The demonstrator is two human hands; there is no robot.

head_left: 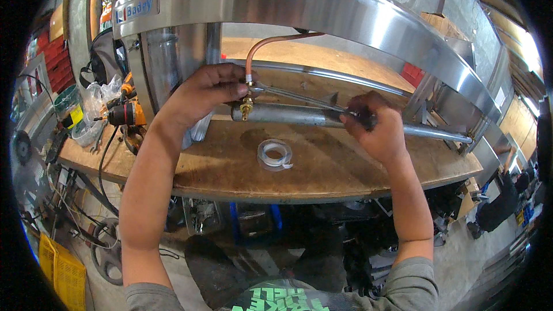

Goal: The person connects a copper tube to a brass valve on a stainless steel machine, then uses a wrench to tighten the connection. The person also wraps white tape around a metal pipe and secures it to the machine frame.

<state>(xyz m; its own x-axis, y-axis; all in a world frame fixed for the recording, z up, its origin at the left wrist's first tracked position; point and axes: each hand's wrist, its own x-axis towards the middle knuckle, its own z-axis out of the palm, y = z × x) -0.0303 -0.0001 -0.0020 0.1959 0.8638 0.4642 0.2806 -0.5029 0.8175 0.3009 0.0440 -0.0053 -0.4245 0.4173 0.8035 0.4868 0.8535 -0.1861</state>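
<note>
One left hand (214, 87), one right hand (377, 124), one held wrench (299, 97), one brass fitting (246, 107), one copper tube (253, 52), one tape roll (264, 158) near the front edge of the tabletop (322, 175), one yellow crate (62, 273)

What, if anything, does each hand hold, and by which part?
The right hand grips a wrench by its right end; the left hand is at the brass fitting, hold unclear.

Brown wood runs right across our bench top (230, 170), blotched darker, and on it we've a white roll of tape (263, 152). Above the bench top now: copper-orange pipe (250, 57), golden-yellow fitting (246, 106), silver wrench (296, 98), silver-grey steel frame (299, 6)! At the bench top's left end, we spot an orange-and-black drill (131, 113); below the bench top, a yellow crate (60, 270).
</note>
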